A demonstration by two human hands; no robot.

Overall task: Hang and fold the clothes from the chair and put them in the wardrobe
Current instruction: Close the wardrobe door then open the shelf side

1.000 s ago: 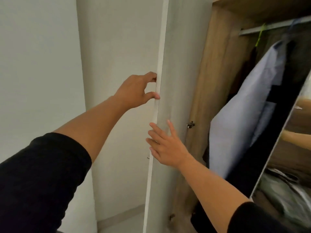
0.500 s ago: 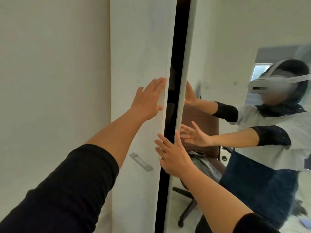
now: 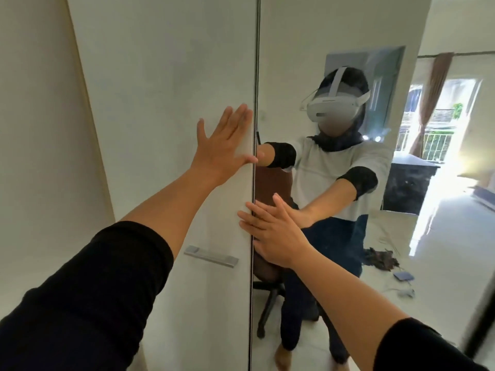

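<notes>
Moved: the dark gap that stood between the two wardrobe doors half a second ago has narrowed to a thin line; the hanging shirts seen a second ago are now shut from sight.
Left hand: the left hand (image 3: 223,145) lies flat, fingers straight and spread, pressing the white door (image 3: 166,103) near its closing edge; it has hold of nothing.
Right hand: the right hand (image 3: 270,231) is flat too, palm against the mirrored door (image 3: 334,36) just beside the seam (image 3: 257,62), holding nothing.
Clothes: none in view at the wardrobe front; they are, by my judgement, inside behind the doors.
Chair: the brown chair (image 3: 267,183) shows only as a reflection, and its seat looks bare of clothes (partly hidden by the person's reflection).
Progress: seemingly the closing step, with little or nothing left to do.
Materials: the left door is matt white board, faintly mottled, with a flat brushed-metal handle (image 3: 211,256) set low; the right door is smooth, glossy glass, giving back a tiled floor and a bright doorway.
</notes>
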